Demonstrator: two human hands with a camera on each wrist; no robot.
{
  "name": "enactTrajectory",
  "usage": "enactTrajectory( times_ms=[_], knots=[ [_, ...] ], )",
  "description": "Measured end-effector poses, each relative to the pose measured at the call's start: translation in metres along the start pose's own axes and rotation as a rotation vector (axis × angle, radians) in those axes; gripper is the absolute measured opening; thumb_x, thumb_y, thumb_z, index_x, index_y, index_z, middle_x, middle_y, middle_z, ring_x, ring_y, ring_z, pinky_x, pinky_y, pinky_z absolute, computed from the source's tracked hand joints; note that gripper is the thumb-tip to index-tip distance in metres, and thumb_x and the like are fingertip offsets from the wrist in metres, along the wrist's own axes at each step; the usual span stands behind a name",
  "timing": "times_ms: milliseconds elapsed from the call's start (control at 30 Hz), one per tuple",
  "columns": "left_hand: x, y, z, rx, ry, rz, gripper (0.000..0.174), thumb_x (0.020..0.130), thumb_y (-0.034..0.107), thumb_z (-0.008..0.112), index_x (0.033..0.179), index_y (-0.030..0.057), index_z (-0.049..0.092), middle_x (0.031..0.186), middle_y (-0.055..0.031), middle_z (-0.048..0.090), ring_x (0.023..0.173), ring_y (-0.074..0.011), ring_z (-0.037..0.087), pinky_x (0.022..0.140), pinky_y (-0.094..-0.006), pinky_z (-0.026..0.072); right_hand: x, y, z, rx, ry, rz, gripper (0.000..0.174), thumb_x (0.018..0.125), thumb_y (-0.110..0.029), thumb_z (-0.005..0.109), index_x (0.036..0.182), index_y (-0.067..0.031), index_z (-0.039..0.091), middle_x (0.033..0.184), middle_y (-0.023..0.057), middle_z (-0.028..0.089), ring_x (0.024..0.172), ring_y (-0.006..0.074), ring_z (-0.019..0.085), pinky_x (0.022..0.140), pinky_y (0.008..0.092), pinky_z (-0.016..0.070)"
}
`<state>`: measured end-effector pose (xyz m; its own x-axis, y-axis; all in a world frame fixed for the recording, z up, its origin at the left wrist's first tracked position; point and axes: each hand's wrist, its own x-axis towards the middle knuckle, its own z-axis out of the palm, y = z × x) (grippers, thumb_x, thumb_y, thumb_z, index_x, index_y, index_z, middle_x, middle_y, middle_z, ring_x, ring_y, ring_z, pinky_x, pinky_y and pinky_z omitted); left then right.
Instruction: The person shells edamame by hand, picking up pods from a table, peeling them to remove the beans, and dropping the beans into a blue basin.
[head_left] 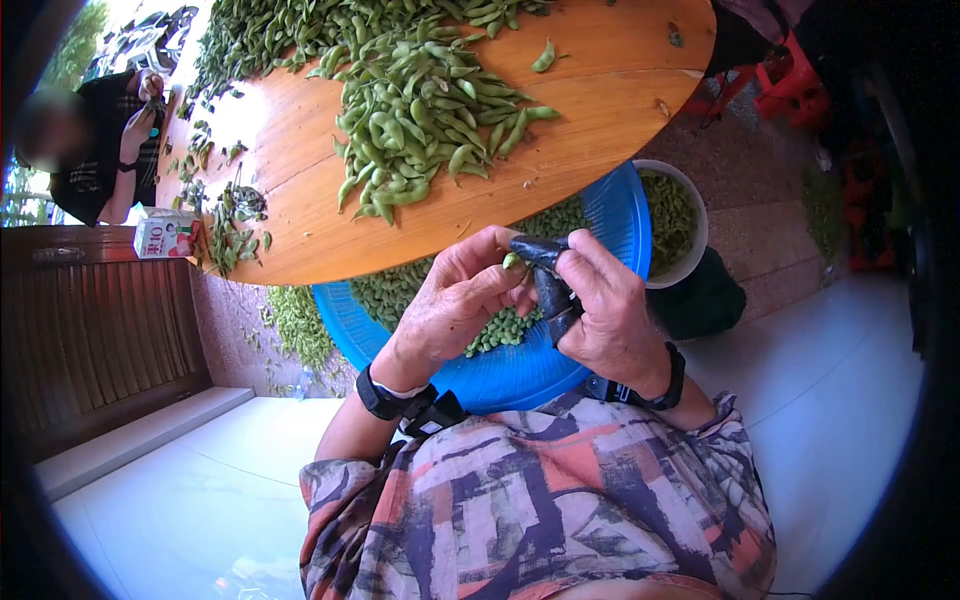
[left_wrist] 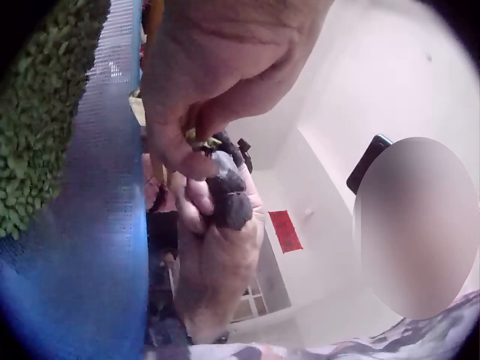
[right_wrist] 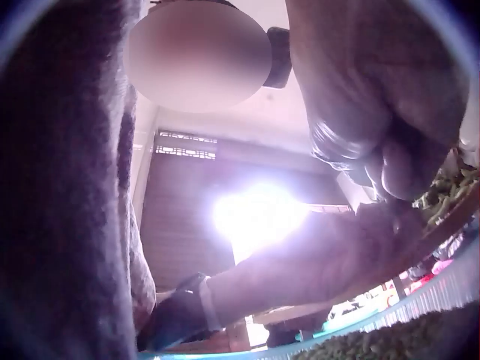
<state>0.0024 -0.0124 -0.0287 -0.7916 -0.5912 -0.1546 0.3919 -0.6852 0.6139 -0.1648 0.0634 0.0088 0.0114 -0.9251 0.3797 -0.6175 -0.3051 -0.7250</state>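
Over the blue plastic basket (head_left: 470,388), both hands meet at a green soybean pod (head_left: 511,261). The left hand (head_left: 450,305) pinches it between thumb and forefinger, with the other fingers bent behind. Opposite, the right hand (head_left: 615,320) has black covers (head_left: 553,300) on its thumb and forefinger, and their tips close on the pod's other side. Much of the pod is hidden by the fingers; a bit of green (left_wrist: 201,139) shows between them in the left wrist view. Shelled green beans (head_left: 500,332) fill the basket beneath the hands.
A wooden table (head_left: 590,130) carries a heap of soybean pods (head_left: 420,110) and leafy scraps (head_left: 235,225). A drink carton (head_left: 165,235) stands at its left edge, near another person (head_left: 90,160). A white bucket (head_left: 697,225) of green matter stands right; empty pods (head_left: 300,320) lie on the floor.
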Motion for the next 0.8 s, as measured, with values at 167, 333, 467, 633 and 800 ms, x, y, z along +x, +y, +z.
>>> enactTrajectory(
  times_ms=[167, 333, 467, 633, 800],
  knots=[
    [0.002, -0.018, -0.006, -0.15, 0.006, 0.015, 0.028, 0.094, 0.002, 0.053, 0.121, 0.0053, 0.057, 0.101, -0.0044, 0.064, 0.078, -0.0126, 0.059, 0.071, -0.0266, 0.0488, 0.003, 0.007, 0.002, 0.057, 0.021, 0.052, 0.024, 0.068, 0.009, 0.061, 0.091, 0.0024, 0.055, 0.083, 0.0174, 0.049, 0.072, 0.0393, 0.055, 0.062, 0.0427, 0.0461],
    [0.002, -0.008, 0.012, -0.032, 0.058, -0.015, 0.018, 0.092, 0.002, 0.05, 0.109, 0.0027, 0.055, 0.094, -0.0014, 0.059, 0.078, -0.0103, 0.054, 0.067, -0.0246, 0.0445, 0.003, 0.018, 0.0, 0.226, 0.021, 0.179, 0.021, 0.069, 0.008, 0.057, 0.089, 0.002, 0.057, 0.08, 0.0174, 0.051, 0.07, 0.0398, 0.054, 0.062, 0.0412, 0.0452],
    [0.0, -0.004, 0.016, 0.005, 0.062, -0.035, 0.018, 0.094, 0.003, 0.05, 0.11, 0.0006, 0.055, 0.092, -0.0017, 0.058, 0.075, -0.0098, 0.053, 0.066, -0.0236, 0.0439, 0.001, 0.01, -0.002, 0.125, 0.054, 0.123, 0.024, 0.067, 0.008, 0.057, 0.091, 0.0026, 0.057, 0.08, 0.0178, 0.05, 0.07, 0.0394, 0.055, 0.063, 0.0401, 0.0455],
    [0.0, -0.002, 0.008, 0.465, 0.072, -0.154, 0.025, 0.099, 0.01, 0.052, 0.122, 0.0014, 0.056, 0.095, -0.0033, 0.064, 0.073, -0.0106, 0.056, 0.064, -0.023, 0.0463, 0.002, 0.022, -0.017, 0.086, 0.136, 0.104, 0.021, 0.066, 0.003, 0.056, 0.086, 0.0013, 0.055, 0.077, 0.0161, 0.045, 0.067, 0.0376, 0.052, 0.061, 0.0396, 0.0433],
    [0.013, 0.029, 0.027, 1.314, -0.214, 0.126, 0.015, 0.087, 0.003, 0.063, 0.101, -0.0019, 0.066, 0.101, -0.0121, 0.068, 0.094, -0.025, 0.066, 0.084, -0.0337, 0.0522, -0.009, 0.046, -0.081, -0.337, 0.269, 0.36, 0.016, 0.073, 0.007, 0.052, 0.089, 0.0043, 0.056, 0.084, 0.0212, 0.057, 0.08, 0.0388, 0.061, 0.071, 0.0412, 0.0474]
  ],
)
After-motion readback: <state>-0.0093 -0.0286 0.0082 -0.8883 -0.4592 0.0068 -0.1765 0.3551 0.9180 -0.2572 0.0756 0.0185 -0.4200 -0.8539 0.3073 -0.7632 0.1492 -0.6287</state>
